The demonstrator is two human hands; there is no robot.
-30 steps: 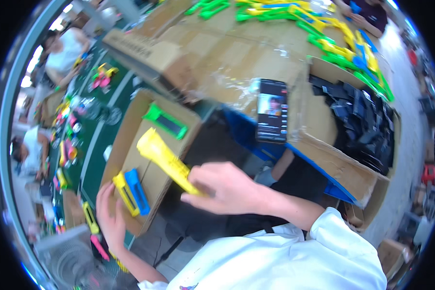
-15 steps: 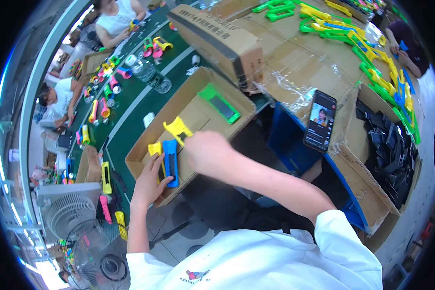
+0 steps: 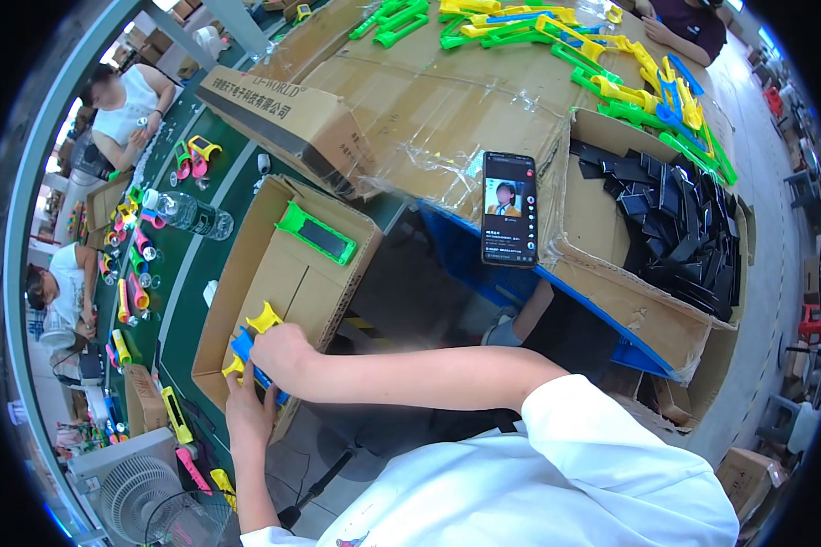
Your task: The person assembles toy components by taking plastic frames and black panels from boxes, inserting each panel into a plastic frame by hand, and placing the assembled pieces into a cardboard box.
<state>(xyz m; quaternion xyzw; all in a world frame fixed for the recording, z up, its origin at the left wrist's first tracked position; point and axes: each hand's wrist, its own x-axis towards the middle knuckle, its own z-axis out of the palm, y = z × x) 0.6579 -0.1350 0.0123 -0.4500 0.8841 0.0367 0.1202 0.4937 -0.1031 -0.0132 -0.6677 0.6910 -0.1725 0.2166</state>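
My right hand (image 3: 285, 356) reaches across into an open cardboard box (image 3: 246, 264) and presses on a yellow plastic piece (image 3: 263, 319) lying on top of a blue plastic piece (image 3: 244, 346). My left hand (image 3: 249, 410) rests at the box's near edge, its fingers touching the blue piece and a yellow end (image 3: 234, 366). A green flat piece with a dark middle (image 3: 316, 233) lies at the far end of the same box.
A phone (image 3: 508, 209) leans on a box of black parts (image 3: 675, 219). Green, yellow and blue plastic pieces (image 3: 611, 64) cover a taped carton top. Other people (image 3: 123, 100) sit along a green bench with a water bottle (image 3: 187, 212). A fan (image 3: 132, 497) stands lower left.
My right hand carried the yellow piece down from mid-air into the box and set it beside the blue piece. My left hand stayed at the box's near edge.
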